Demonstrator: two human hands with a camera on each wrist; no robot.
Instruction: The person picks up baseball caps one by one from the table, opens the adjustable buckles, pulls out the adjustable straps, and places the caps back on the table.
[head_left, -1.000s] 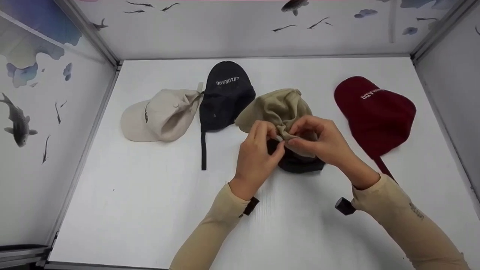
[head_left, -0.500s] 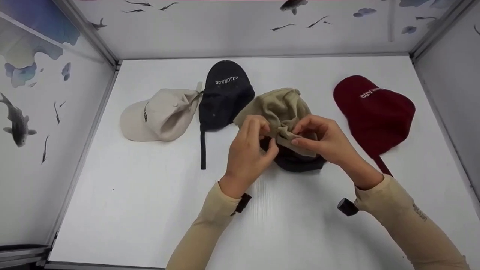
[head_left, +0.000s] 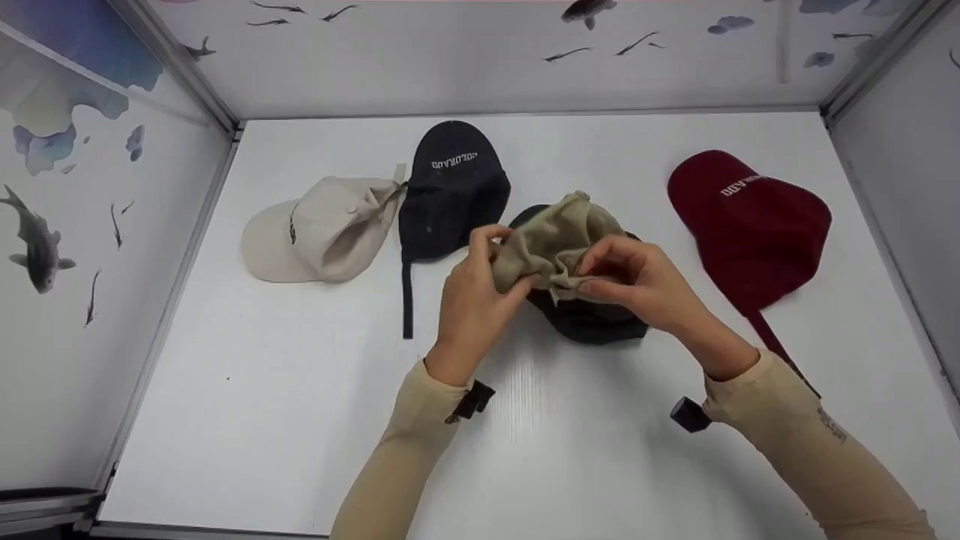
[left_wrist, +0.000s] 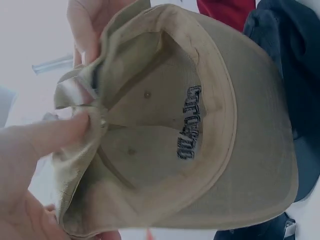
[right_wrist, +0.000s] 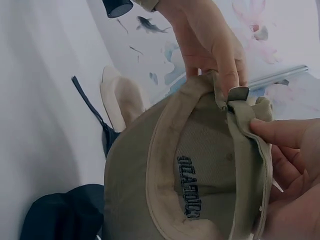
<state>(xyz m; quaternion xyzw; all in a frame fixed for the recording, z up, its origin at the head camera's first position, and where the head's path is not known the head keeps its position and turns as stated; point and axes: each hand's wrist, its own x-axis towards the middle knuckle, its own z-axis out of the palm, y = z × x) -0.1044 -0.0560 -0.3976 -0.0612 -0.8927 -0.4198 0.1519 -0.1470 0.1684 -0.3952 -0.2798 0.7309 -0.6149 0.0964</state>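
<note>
A khaki cap [head_left: 581,221] is held up between both hands, its opening and dark inner lettering facing the wrist cameras. My left hand [head_left: 469,300] grips its back rim on the left, thumb [left_wrist: 70,131] pressed on the outside near the strap. The right hand [head_left: 649,289] pinches the gathered strap at the back between thumb and fingers. A small dark tab [right_wrist: 238,93] shows at the strap in the right wrist view. Under the khaki cap, a dark cap [head_left: 600,328] lies on the table, partly hidden.
Left of the hands lie a cream cap [head_left: 337,232] and a navy cap [head_left: 454,195], whose strap trails forward. On the right is a red cap [head_left: 757,225], its strap running toward the right sleeve. Printed panels [head_left: 487,60] wall in the white table [head_left: 300,420].
My left hand has come away from the strap, moved left and taken hold of the khaki cap's rim. The cap has tilted, uncovering more of the dark cap. The right hand barely moves.
</note>
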